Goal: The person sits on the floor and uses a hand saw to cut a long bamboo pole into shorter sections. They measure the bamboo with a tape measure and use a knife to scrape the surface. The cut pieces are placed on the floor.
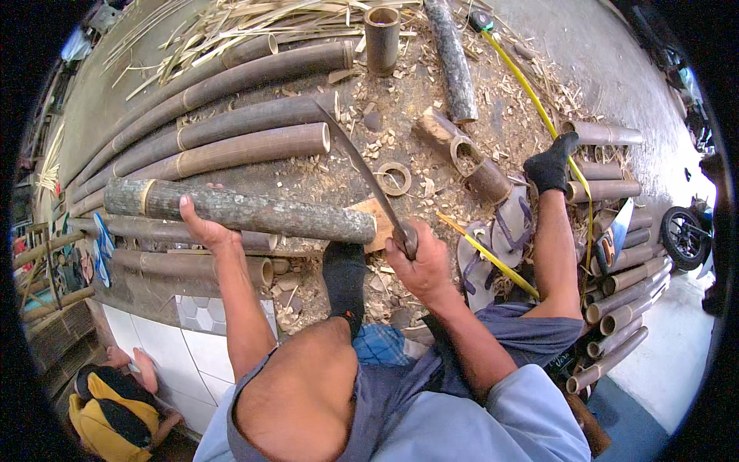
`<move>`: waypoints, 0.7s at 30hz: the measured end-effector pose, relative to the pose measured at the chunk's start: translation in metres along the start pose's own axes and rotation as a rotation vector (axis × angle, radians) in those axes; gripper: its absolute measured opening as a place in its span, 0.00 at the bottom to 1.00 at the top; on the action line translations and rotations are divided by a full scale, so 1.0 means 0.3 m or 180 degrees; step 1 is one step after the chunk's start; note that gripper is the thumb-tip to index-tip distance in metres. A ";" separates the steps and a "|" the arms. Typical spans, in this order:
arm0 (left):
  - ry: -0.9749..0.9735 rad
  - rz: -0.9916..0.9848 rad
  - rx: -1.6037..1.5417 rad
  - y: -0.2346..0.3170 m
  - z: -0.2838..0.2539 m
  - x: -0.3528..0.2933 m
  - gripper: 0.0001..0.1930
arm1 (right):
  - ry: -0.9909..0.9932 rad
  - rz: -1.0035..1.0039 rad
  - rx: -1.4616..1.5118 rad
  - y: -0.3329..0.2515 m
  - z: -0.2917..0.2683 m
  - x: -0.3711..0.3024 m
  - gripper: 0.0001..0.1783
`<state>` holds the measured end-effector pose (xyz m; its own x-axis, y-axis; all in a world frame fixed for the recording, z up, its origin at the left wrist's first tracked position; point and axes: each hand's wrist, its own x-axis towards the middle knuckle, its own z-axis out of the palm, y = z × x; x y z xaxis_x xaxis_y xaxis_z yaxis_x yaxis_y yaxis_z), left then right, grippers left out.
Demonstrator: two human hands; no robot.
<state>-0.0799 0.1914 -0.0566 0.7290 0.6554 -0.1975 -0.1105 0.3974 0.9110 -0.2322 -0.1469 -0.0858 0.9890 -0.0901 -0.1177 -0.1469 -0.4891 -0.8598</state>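
Note:
My left hand (206,229) is wrapped from below around a mottled grey-green bamboo piece (277,214), near a pale ring at its left part. The piece lies nearly level, its cut end to the right above my sock. In my right hand (422,266) is the handle of a machete (362,165), its long dark blade slanting up and to the left. The blade passes beyond the bamboo's right end, apart from it as far as I can see. A pale wooden board (375,221) shows behind that end. Farther off lies a cut bamboo ring (394,179).
Long bamboo poles (231,150) lie at the left. A short bamboo tube (382,42) stands upright at the back. A yellow tape measure (523,81) stretches past my foot. At right are stacked bamboo pieces (623,285) and a handsaw (613,237). Another person (115,408) is at lower left.

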 end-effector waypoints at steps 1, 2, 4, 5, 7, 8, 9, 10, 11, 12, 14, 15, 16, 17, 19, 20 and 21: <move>0.0024 -0.0004 -0.0040 0.006 -0.001 -0.009 0.28 | -0.0316 0.0339 -0.0415 0.013 0.003 -0.005 0.26; 0.0021 -0.0012 -0.0090 0.011 0.007 -0.016 0.30 | -0.0615 0.0650 -0.0845 0.026 0.005 -0.008 0.26; -0.0024 -0.0075 -0.0134 0.038 0.014 -0.034 0.30 | -0.0916 0.0915 -0.1328 0.032 -0.001 -0.009 0.26; -0.0009 -0.0129 -0.0184 0.046 0.028 -0.034 0.30 | -0.0884 0.0866 -0.1375 0.027 -0.005 -0.004 0.26; 0.0251 -0.0115 -0.0302 0.071 0.035 -0.042 0.29 | -0.0920 0.0922 -0.1462 0.005 -0.021 0.001 0.25; 0.0274 -0.0067 -0.0329 0.078 0.044 -0.036 0.28 | -0.0837 0.0927 -0.1254 -0.014 -0.033 -0.001 0.24; 0.0094 0.0131 -0.0374 0.085 0.051 -0.028 0.28 | -0.0740 0.0888 -0.1041 -0.029 -0.041 0.002 0.24; 0.0162 0.0194 -0.0078 0.090 0.056 -0.019 0.26 | -0.0643 0.0849 -0.0821 -0.047 -0.050 0.003 0.23; 0.0169 0.0286 -0.0058 0.088 0.057 -0.014 0.26 | -0.0390 0.0443 -0.0561 -0.059 -0.053 0.006 0.22; 0.0240 0.0399 0.0022 0.081 0.059 -0.007 0.26 | -0.0132 0.0046 -0.0308 -0.068 -0.056 0.008 0.22; 0.0287 0.0438 -0.0016 0.067 0.054 0.003 0.26 | 0.0200 -0.0589 -0.0188 -0.072 -0.051 0.013 0.22; 0.0339 0.0451 0.0113 0.060 0.049 0.007 0.25 | -0.0174 -0.0074 -0.0616 -0.069 -0.044 0.016 0.22; 0.0368 0.0418 0.0207 0.055 0.042 0.011 0.25 | -0.0545 0.0435 -0.1044 -0.061 -0.040 0.015 0.22; 0.0297 0.0440 0.0262 0.050 0.039 0.016 0.24 | -0.0899 0.0912 -0.1470 -0.053 -0.032 0.016 0.23; 0.0329 0.0386 0.0203 0.049 0.027 0.018 0.24 | -0.0686 0.0762 -0.1137 -0.037 -0.026 0.015 0.24; 0.0092 0.0387 0.0201 0.050 0.020 0.016 0.24 | -0.0607 0.0526 -0.1049 -0.032 -0.025 0.012 0.25; 0.0266 0.0310 0.0110 0.051 0.017 0.014 0.24 | -0.0599 0.0399 -0.0959 -0.029 -0.024 0.011 0.25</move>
<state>-0.0752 0.1970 -0.0418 0.6570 0.7415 -0.1358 -0.1535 0.3080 0.9389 -0.2277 -0.1491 -0.0752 0.9452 -0.0181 -0.3260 -0.2385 -0.7201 -0.6515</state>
